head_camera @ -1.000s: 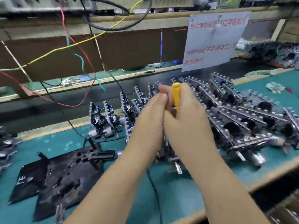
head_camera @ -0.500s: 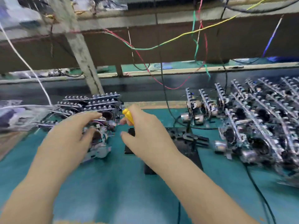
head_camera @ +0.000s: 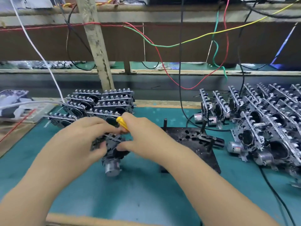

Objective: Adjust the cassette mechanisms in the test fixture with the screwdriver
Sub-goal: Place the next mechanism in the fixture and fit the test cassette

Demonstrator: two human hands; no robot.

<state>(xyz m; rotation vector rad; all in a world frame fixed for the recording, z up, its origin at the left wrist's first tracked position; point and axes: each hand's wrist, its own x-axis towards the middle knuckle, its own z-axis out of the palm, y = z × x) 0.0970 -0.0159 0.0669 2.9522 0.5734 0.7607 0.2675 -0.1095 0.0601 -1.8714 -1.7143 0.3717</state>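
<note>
Both hands have swung from the right pile: left hand [head_camera: 84, 141] now grips a fresh mechanism [head_camera: 112, 149], right hand [head_camera: 143, 136] clutching the screwdriver [head_camera: 122, 123], ready for fixturing.

The bench [head_camera: 146, 190] wears a matt teal mat with a bare wood edge. The cassette mechanism [head_camera: 112, 149] looks dark plastic with a shiny metal motor can. The screwdriver [head_camera: 122, 122] handle is glossy yellow plastic. The test fixture [head_camera: 193, 141] is dull, pitted black.

Both hands have come together: the left hand [head_camera: 84, 141] now grips a cassette mechanism [head_camera: 112, 149] lifted off the stack, and the right hand [head_camera: 143, 136], gripping the yellow screwdriver [head_camera: 122, 123], touches it too.
</note>
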